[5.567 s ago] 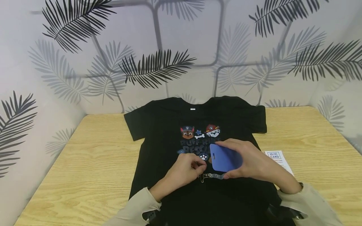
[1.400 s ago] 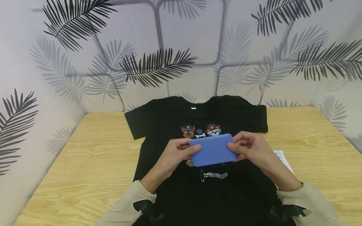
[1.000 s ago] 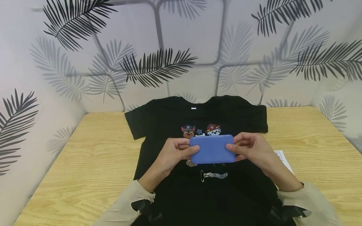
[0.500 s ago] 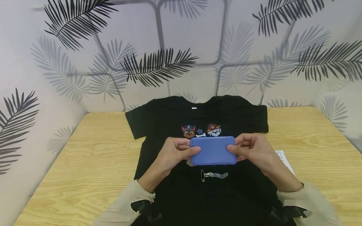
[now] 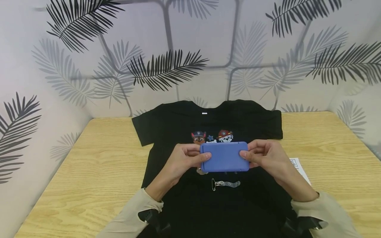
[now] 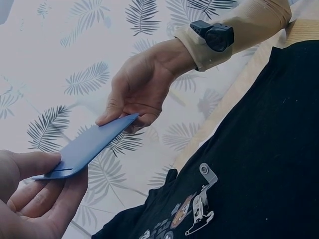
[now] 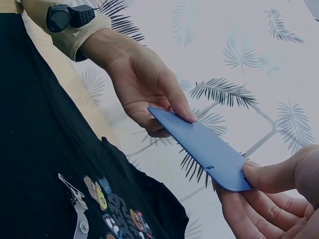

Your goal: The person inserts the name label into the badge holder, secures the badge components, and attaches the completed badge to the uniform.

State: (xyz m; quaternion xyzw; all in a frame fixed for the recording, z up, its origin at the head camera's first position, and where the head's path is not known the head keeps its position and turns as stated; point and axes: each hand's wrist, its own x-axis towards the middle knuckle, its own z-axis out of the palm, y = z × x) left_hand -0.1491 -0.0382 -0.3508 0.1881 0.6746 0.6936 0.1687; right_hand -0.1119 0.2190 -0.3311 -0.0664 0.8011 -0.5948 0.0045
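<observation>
A flat blue card holder is held lengthwise between both hands over the black T-shirt. My left hand pinches its left end, thumb on the near face and fingers behind. At the opposite end, my right hand grips it the same way. A small slot shows near the edge of the holder in the right wrist view. Below it, a badge clip with a safety pin and a clear strap lies on the shirt. The holder covers part of the shirt's cartoon dog print.
The shirt lies spread on a wood-grain table. To the right, partly behind the right wrist, is a white printed card or slip. A leaf-patterned backdrop rises behind the table.
Several seconds ago the right hand alone held the holder while the left was by the clip; now both hold it, turned lengthwise. Over the last second it has tilted slightly, hands nearly still.
</observation>
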